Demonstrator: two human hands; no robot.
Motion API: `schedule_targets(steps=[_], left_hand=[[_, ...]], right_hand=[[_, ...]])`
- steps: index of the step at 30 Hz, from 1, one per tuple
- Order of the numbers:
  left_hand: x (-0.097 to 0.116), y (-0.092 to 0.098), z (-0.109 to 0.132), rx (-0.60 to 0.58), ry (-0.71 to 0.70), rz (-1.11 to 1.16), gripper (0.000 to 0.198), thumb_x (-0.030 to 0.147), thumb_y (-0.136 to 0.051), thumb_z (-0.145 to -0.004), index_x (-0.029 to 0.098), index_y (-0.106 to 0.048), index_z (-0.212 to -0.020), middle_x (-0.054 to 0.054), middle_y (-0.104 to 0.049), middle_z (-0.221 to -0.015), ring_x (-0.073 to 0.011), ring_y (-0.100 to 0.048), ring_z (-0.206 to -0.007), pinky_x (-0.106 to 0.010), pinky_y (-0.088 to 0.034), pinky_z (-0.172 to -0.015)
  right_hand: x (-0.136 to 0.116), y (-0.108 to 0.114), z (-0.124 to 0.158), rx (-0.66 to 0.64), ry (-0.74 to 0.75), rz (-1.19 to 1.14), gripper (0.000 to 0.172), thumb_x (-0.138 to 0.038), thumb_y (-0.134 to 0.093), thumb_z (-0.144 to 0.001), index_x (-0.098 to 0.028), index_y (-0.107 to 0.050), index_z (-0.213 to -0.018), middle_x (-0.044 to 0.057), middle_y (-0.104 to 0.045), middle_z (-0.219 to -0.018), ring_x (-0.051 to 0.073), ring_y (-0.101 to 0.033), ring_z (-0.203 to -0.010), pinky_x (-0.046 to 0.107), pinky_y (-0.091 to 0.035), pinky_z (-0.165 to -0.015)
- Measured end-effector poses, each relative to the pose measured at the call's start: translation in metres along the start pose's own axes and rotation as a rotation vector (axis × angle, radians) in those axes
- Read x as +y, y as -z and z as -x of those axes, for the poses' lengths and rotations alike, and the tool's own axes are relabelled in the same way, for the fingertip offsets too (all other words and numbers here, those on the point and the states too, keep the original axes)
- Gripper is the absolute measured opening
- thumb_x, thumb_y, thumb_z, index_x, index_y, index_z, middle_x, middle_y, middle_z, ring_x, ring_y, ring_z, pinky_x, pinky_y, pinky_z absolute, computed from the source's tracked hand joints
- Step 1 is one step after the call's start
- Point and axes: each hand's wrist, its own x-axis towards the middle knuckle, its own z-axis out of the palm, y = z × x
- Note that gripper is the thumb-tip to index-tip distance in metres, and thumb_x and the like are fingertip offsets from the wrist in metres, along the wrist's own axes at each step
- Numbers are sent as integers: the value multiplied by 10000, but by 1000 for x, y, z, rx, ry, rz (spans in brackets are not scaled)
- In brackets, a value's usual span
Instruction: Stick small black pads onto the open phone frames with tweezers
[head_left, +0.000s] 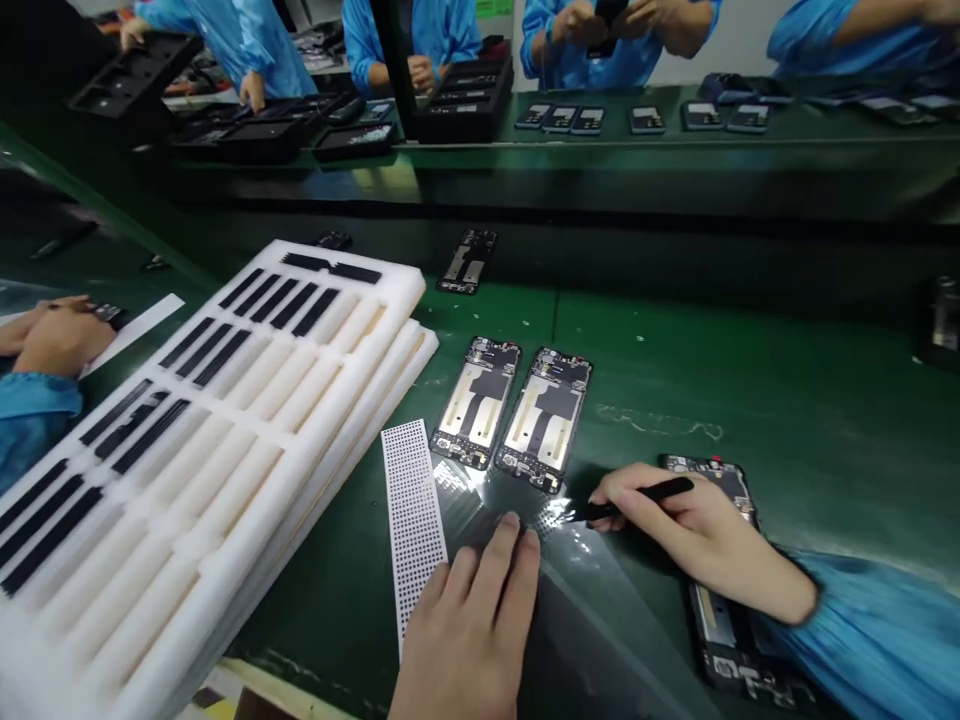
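My left hand lies flat with fingers stretched out, pressing on a clear glossy sheet on the green mat. My right hand pinches black tweezers, whose tip touches the same sheet. Under my right forearm lies an open phone frame. Two more open phone frames lie side by side just beyond the sheet. A white strip with a grid of small dots lies left of my left hand.
A stack of white foam trays holding several black strips fills the left. Another phone frame lies farther back. A co-worker's hand is at the left edge. Across the belt, people in blue coats handle phones and black trays.
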Motion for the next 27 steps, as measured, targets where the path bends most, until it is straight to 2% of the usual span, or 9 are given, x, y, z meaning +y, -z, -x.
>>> schedule_targets(steps=[2,5,8,12,19,27], left_hand=[[1,1,-2,-59,-44,-116,691,-26,-407,-803,178,-520,-1454,-74,-518,-1535,-224,-615,-909,-334,-531,-701],[3,2,-2,-103,-79,-187,677,-19,-428,-823,214,-534,-1449,-56,-487,-1560,-220,-579,-902,-324,-521,-698],[3,2,1,-146,-79,-211,695,-21,-433,-808,251,-553,-1436,-21,-458,-1583,-231,-552,-927,-337,-515,-715],[3,-2,4,-156,-101,-207,668,14,-470,-814,229,-548,-1442,-30,-435,-1598,-244,-528,-946,-362,-502,-721],[6,-4,3,-150,-94,-201,601,82,-465,-879,206,-514,-1465,-57,-474,-1571,-254,-516,-948,-378,-483,-708],[6,2,1,-202,-106,-241,782,-19,-444,-743,197,-472,-1495,-56,-429,-1599,-235,-543,-929,-342,-536,-707]], right_hand=[[0,1,2,-56,45,40,321,-405,-519,-1028,-191,-745,-947,78,-774,-941,183,-758,-803,257,-624,-720],[0,3,2,-90,108,135,301,-351,-503,-1034,-201,-748,-945,79,-783,-960,201,-753,-884,268,-600,-757],[1,3,3,-88,156,164,264,-325,-521,-1023,-205,-753,-981,74,-792,-951,197,-756,-877,262,-592,-761],[1,1,3,-97,207,192,226,-279,-540,-1011,-212,-756,-1008,64,-797,-962,187,-760,-877,252,-586,-779],[-1,-1,3,-124,229,220,206,-223,-538,-1009,-197,-742,-1031,66,-787,-962,185,-753,-885,255,-570,-780],[-2,-3,2,-122,184,167,238,-271,-527,-1025,-193,-750,-999,62,-785,-980,178,-747,-899,245,-572,-790]])
